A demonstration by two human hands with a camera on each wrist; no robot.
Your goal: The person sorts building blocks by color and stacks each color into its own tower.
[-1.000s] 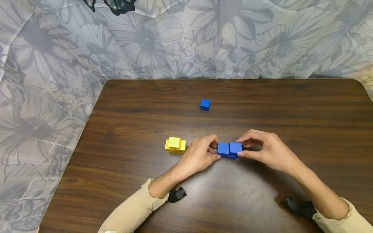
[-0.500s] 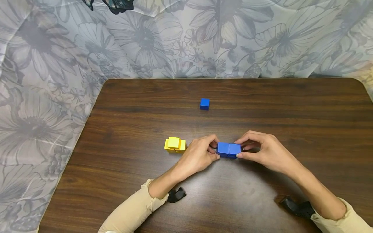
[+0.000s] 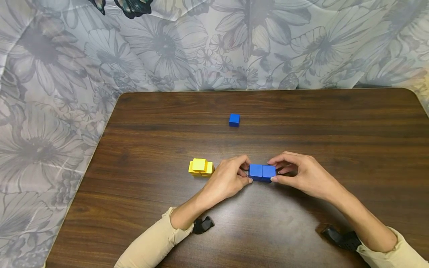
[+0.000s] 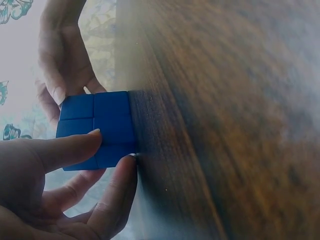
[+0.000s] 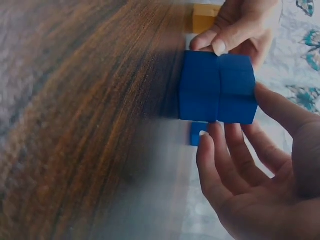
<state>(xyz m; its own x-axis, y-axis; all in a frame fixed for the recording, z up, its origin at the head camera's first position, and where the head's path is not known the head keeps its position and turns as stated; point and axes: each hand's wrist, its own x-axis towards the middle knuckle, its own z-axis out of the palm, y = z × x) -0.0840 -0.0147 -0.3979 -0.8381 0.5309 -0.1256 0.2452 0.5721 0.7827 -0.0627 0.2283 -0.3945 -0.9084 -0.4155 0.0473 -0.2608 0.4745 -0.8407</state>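
Several blue cubes (image 3: 262,172) stand pressed together on the table in two layers, two cubes wide, as the left wrist view shows (image 4: 111,117). My left hand (image 3: 229,176) grips their left end between thumb and fingers. At the right end, my right hand (image 3: 306,175) pinches the upper cube, its thumb on the near side and fingers behind. The right wrist view shows the same blue cubes (image 5: 200,85) between both hands. Just left of my left hand sits a small stack of yellow blocks (image 3: 200,166), one block raised on top.
A single blue cube (image 3: 234,120) lies farther back on the brown wooden table (image 3: 151,130). Behind and left of the table hangs a grey floral cloth (image 3: 167,44). Black straps (image 3: 203,225) are worn at both wrists.
The upper right blue cube, offset from its neighbour a second ago, has shifted slightly left and toward me, and now lines up with it. My right hand moved a little left with it.
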